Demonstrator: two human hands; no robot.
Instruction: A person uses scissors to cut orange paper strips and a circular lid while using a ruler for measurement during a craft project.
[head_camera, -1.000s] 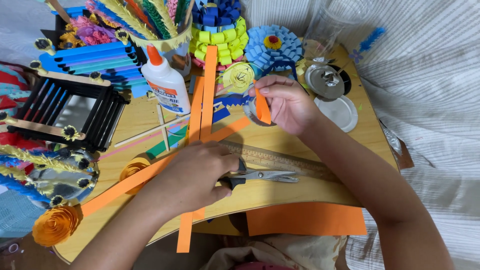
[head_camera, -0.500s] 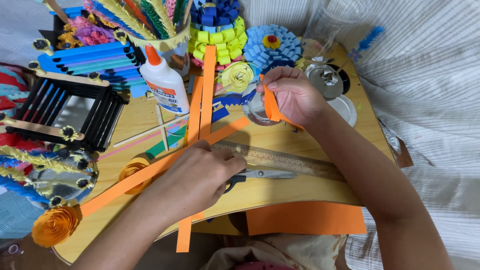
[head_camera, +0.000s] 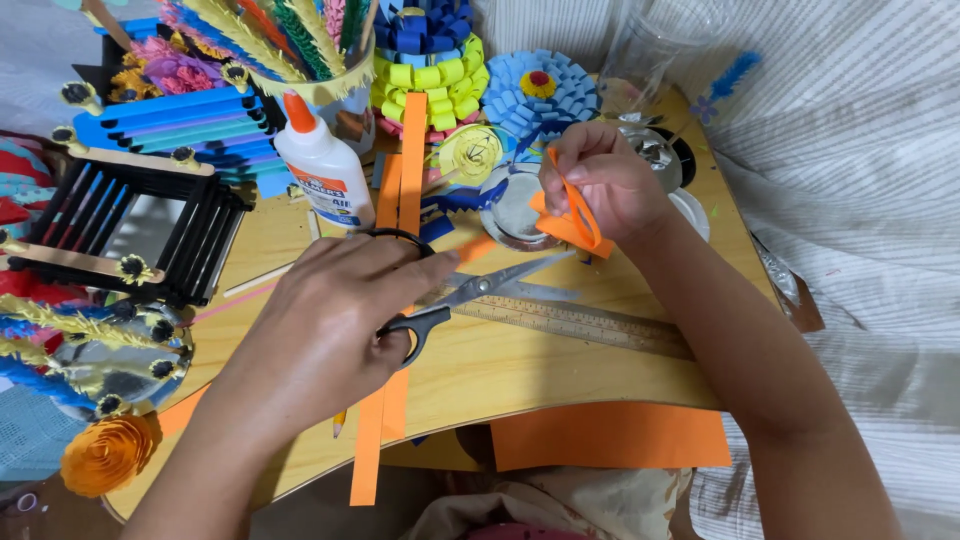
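My left hand (head_camera: 325, 325) grips a pair of black-handled scissors (head_camera: 470, 295), fingers through the handles, blades apart and pointing right. My right hand (head_camera: 605, 180) holds a curled orange paper strip (head_camera: 570, 215) just past the blade tips, above a small round metal tin (head_camera: 510, 205). A wooden ruler (head_camera: 590, 325) lies on the small wooden table (head_camera: 480, 375) under the scissors. Long orange paper strips (head_camera: 400, 190) lie across the table's middle.
A white glue bottle (head_camera: 322, 172) with an orange cap stands at the back. Paper craft flowers (head_camera: 535, 95) in blue, yellow and orange, a black and blue stick frame (head_camera: 140, 215) and an orange paper rose (head_camera: 105, 455) crowd the left and back. An orange sheet (head_camera: 610, 437) lies under the front edge.
My left hand has picked the scissors up off the ruler and opened the blades toward the strip. My right hand has lifted and curled the orange strip.
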